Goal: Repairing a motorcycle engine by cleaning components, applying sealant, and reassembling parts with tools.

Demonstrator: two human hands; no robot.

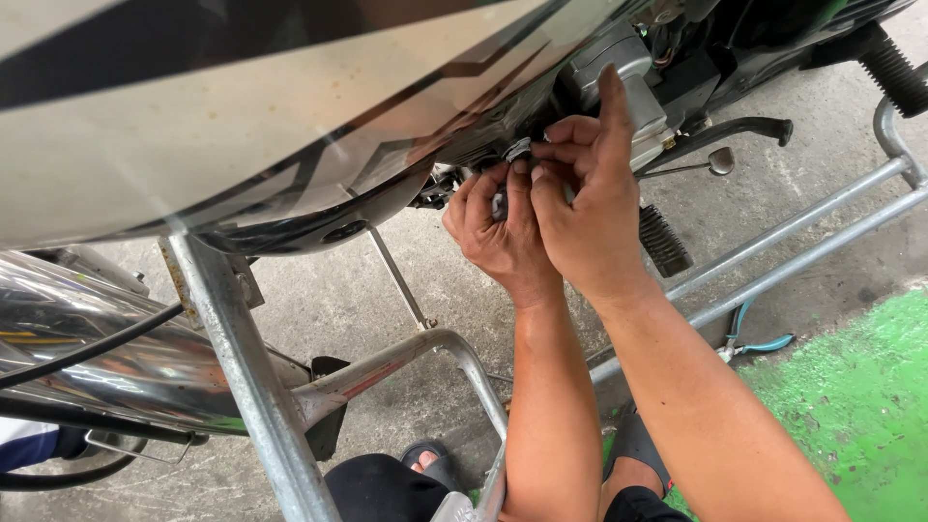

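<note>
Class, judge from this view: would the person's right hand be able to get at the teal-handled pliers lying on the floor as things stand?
Probably yes. The right hand is up at the motorcycle's underside, but the pliers lie in the open on the concrete, just beyond the metal rail, with nothing covering them.

small metal clip | silvery | under motorcycle body | pinched between fingers
</note>
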